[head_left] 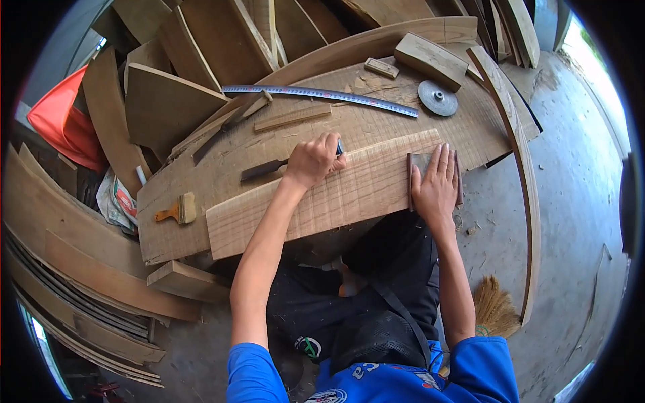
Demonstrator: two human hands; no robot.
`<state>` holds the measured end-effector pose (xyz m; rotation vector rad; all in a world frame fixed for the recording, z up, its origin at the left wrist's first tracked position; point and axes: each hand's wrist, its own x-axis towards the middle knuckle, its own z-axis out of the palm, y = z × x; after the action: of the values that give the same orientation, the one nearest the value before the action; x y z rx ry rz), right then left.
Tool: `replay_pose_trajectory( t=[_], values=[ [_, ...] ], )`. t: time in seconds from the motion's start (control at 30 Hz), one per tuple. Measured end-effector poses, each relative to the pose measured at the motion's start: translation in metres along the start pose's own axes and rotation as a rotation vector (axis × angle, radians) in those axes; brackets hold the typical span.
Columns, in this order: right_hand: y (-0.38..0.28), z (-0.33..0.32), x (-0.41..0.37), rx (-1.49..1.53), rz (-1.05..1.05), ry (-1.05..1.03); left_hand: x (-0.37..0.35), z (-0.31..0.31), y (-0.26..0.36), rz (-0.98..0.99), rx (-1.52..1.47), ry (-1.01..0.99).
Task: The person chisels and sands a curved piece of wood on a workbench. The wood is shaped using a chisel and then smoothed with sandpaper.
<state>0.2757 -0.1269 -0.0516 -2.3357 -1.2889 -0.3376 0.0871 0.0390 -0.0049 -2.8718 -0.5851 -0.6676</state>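
gripping one blue tool (340,147), left hand (314,161) fingers closed; right hand (435,187) fingers spread on one block (418,161).

I see a tape measure (322,96) lying across the wooden surface (376,124), a grey disc (438,98) near a wooden block (430,60), and a paintbrush (176,211) at its left edge.

The right hand (435,191) hides most of the dark block (420,161).

One head-worn, fisheye-wide camera looks steeply down and slightly forward, close above the plank (349,195).
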Motion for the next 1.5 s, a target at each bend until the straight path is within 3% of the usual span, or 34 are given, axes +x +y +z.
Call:
replay_pose_trajectory(
  t=[0.13,0.23,0.3,0.4,0.5,0.63,0.67,0.7,0.73,0.8,0.9,0.93,1.0,1.07,1.13,1.17,1.2,1.27,1.33,1.4,1.47,1.5],
  values=[
    [0.0,0.001,-0.001,0.004,0.005,0.007,0.0,-0.001,0.0,-0.011,-0.03,-0.013],
    [0.0,0.001,0.0,0.021,0.016,0.009,0.007,-0.002,-0.002,-0.14,-0.061,-0.132],
    [0.0,0.002,0.0,0.044,0.016,0.017,0.009,0.0,-0.008,-0.249,-0.092,0.022],
    [-0.005,0.004,0.0,0.011,0.047,0.05,0.006,-0.006,-0.011,-0.223,0.059,0.099],
    [-0.015,0.004,0.001,0.034,0.107,0.04,-0.019,-0.024,0.01,-0.347,-0.16,0.254],
    [-0.026,0.005,-0.001,0.071,0.142,0.025,-0.118,-0.079,0.027,-0.537,0.235,0.044],
    [-0.031,0.005,0.0,0.087,0.127,0.03,-0.149,-0.086,0.017,-0.703,0.17,0.016],
    [-0.044,0.003,-0.003,0.166,0.117,0.006,-0.185,-0.09,0.001,-0.803,0.369,-0.086],
    [-0.06,0.002,-0.006,0.25,0.073,0.011,-0.215,-0.09,-0.016,-0.891,0.333,-0.047],
    [-0.106,0.004,-0.017,0.362,-0.062,-0.041,-0.223,-0.091,-0.023,-0.921,0.12,-0.023],
    [-0.169,0.005,-0.043,0.662,-0.153,-0.054,-0.221,-0.088,-0.021,-0.958,0.094,-0.006],
    [-0.177,0.007,-0.047,0.536,-0.319,-0.011,-0.221,-0.086,-0.021,-0.944,0.082,-0.021],
    [-0.156,0.009,-0.05,0.573,-0.422,-0.031,-0.227,-0.089,-0.026,-0.883,0.036,0.008],
    [-0.098,-0.014,-0.04,0.675,-0.315,-0.181,-0.225,-0.091,-0.028,-0.917,0.03,-0.049],
    [-0.024,-0.017,-0.026,0.325,-0.352,-0.005,-0.228,-0.087,-0.026,-0.915,0.063,0.003],
    [0.012,-0.018,-0.025,0.404,-0.162,-0.047,-0.223,-0.089,-0.023,-0.913,0.085,-0.014],
    [0.033,-0.023,-0.018,0.212,-0.176,0.055,-0.218,-0.086,-0.023,-0.935,0.081,-0.007],
    [0.005,-0.004,-0.031,0.173,-0.104,0.153,-0.219,-0.097,-0.023,-0.825,0.041,-0.059],
    [-0.066,-0.005,-0.048,0.386,-0.352,-0.023,-0.223,-0.093,-0.019,-0.855,0.082,-0.018],
    [-0.143,0.009,-0.073,0.746,-0.394,-0.071,-0.22,-0.094,-0.015,-0.882,0.031,-0.003],
    [-0.194,-0.002,-0.09,0.679,-0.404,-0.058,-0.221,-0.093,-0.02,-0.879,0.01,0.003],
    [-0.201,-0.002,-0.09,0.61,-0.505,-0.052,-0.223,-0.095,-0.019,-0.891,-0.008,-0.004]
  ],
)
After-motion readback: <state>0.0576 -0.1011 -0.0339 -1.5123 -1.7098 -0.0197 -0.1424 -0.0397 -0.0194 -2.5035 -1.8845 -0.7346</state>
